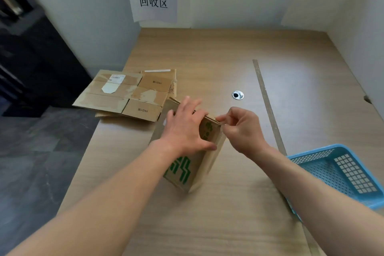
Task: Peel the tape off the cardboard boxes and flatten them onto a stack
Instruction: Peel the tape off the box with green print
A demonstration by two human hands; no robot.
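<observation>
Stack (124, 93) beyond the left hand (185, 131) already has flattened ones, but the box (182, 170) between the hands is upright and unflattened, left hand lying flat on it, right hand (243, 129) pinching its top corner.

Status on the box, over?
Left hand flat on box, steadying. Right hand pinching box's top corner; tape not discernible. Box standing, unflattened; stack far left. Nothing between them.
</observation>
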